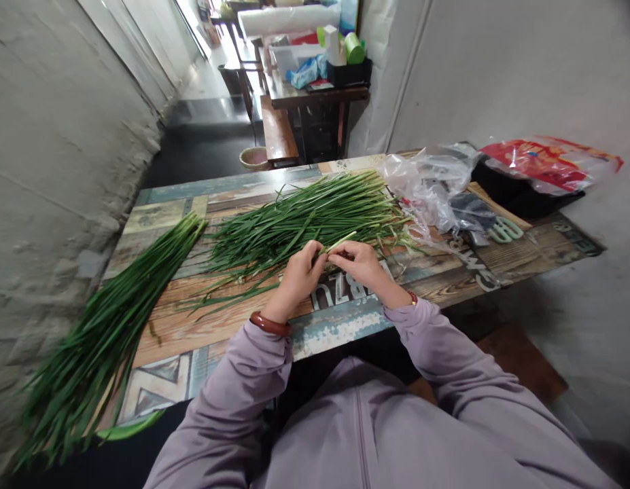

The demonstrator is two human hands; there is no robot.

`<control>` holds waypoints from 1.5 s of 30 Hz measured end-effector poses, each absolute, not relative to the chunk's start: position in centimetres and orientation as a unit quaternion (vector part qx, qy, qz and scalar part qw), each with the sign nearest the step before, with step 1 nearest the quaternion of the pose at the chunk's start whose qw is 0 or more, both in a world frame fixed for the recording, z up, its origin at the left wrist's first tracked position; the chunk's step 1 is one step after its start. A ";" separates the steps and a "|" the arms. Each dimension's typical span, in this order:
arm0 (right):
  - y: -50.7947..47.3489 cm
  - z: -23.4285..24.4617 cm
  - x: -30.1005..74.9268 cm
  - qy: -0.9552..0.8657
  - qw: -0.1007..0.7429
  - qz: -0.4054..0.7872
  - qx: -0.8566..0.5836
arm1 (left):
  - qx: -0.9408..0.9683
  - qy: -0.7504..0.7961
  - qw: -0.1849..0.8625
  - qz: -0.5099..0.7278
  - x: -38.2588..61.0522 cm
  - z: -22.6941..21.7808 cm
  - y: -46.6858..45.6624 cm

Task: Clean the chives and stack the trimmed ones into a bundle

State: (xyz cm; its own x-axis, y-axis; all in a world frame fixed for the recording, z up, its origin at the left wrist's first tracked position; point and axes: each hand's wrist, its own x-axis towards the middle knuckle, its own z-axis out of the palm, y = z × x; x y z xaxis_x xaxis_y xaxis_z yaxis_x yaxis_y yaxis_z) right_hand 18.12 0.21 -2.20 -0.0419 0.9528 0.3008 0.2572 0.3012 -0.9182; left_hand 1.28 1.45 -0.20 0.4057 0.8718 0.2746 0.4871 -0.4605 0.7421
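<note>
Near the table's front middle, my left hand (302,278) pinches a garlic chive stalk (344,239) whose pale end points up and to the right. My right hand (359,263) is closed at the same stalk, its fingertips almost meeting the left ones. Just beyond both hands lies a wide pile of garlic chives (294,221), pale ends to the right and green leaves to the left. A second bundle of chives (126,312) rests along the table's left side, its leaf tips hanging past the edge.
Clear plastic bags (427,180), green-handled scissors (505,229) and a red printed bag (554,163) lie at the table's right end. Walls stand close on both sides. Beyond are a bench (278,129), a basket (254,158) and another table (319,98) with goods.
</note>
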 end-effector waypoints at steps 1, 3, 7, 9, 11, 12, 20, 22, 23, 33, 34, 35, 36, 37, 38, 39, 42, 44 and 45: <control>0.3 -2.2 18.2 -0.624 0.506 0.359 -0.476 | 0.787 0.431 0.293 0.330 1.3 -0.1 1.4; 0.4 -2.2 18.5 -0.594 0.519 0.377 -0.484 | 0.785 0.431 0.303 0.324 1.2 0.1 1.3; 0.7 -2.1 19.1 -0.482 0.580 0.423 -0.502 | 0.778 0.442 0.308 0.324 1.0 0.2 1.4; 0.9 -2.1 19.5 -0.439 0.609 0.433 -0.499 | 0.778 0.445 0.303 0.324 0.9 0.1 1.5; 1.0 -2.1 19.7 -0.425 0.622 0.429 -0.499 | 0.780 0.444 0.299 0.324 0.9 -0.1 1.6; 1.0 -2.1 19.8 -0.424 0.624 0.426 -0.499 | 0.781 0.443 0.298 0.323 0.9 -0.2 1.6; 0.9 -2.2 19.7 -0.458 0.625 0.399 -0.490 | 0.785 0.450 0.287 0.315 0.8 -0.5 1.7; 0.9 -2.2 19.7 -0.462 0.626 0.387 -0.495 | 0.790 0.448 0.285 0.308 0.8 -0.5 1.7; 1.0 -2.3 19.7 -0.460 0.626 0.386 -0.497 | 0.792 0.445 0.286 0.304 0.8 -0.4 1.7; 0.6 -2.7 18.7 -0.558 0.544 0.395 -0.485 | 0.833 0.393 0.289 0.259 0.8 -0.1 1.5; 0.5 -2.6 18.6 -0.573 0.534 0.390 -0.484 | 0.836 0.392 0.284 0.256 0.9 -0.1 1.5; 0.4 -2.5 18.6 -0.586 0.524 0.385 -0.483 | 0.838 0.395 0.279 0.252 0.9 -0.2 1.5; 0.4 -2.4 18.7 -0.600 0.515 0.378 -0.482 | 0.839 0.401 0.272 0.248 0.9 -0.3 1.6; 0.3 -2.2 18.8 -0.611 0.510 0.367 -0.482 | 0.838 0.409 0.266 0.244 0.9 -0.4 1.6; 0.4 -2.1 19.0 -0.617 0.510 0.353 -0.484 | 0.836 0.419 0.259 0.242 0.8 -0.5 1.7; 0.5 -2.1 19.3 -0.616 0.517 0.335 -0.491 | 0.833 0.429 0.253 0.241 0.8 -0.6 1.7; 1.5 -2.1 21.2 -0.567 0.562 0.274 -0.536 | 0.823 0.452 0.240 0.248 0.7 -0.8 1.9; 2.4 -2.2 23.2 -0.534 0.585 0.219 -0.570 | 0.820 0.453 0.237 0.257 0.7 -0.7 1.9; 2.9 -2.2 24.3 -0.533 0.587 0.180 -0.582 | 0.819 0.452 0.239 0.260 0.7 -0.7 1.9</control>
State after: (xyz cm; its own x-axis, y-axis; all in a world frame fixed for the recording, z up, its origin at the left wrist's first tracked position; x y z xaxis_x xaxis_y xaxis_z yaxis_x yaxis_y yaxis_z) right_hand 24.28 2.86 -2.25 0.3663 0.8323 0.4161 0.4092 0.2576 -0.8753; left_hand 0.66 1.86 -0.69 0.4556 0.8650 0.2102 0.6159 -0.4768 0.6272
